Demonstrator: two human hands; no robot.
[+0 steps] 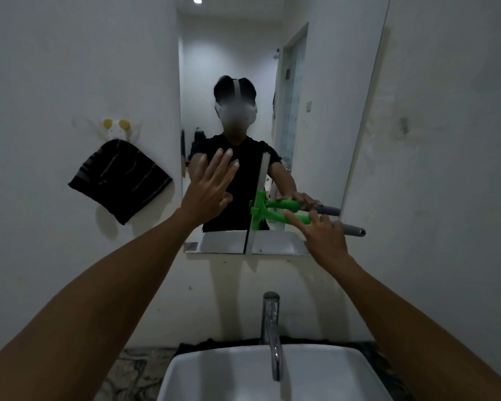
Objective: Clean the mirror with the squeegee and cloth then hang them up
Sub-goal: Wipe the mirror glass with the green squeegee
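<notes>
The mirror hangs on the white wall ahead and reflects a person in a black shirt. My right hand grips the green and grey handle of the squeegee, whose white blade stands vertical against the lower middle of the glass. My left hand is raised in front of the mirror's left part with its fingers spread and nothing in it. A black striped cloth hangs from a hook on the wall left of the mirror.
A chrome tap rises behind a white basin directly below me, set on a dark marbled counter. A second small hook sits on the wall right of the mirror.
</notes>
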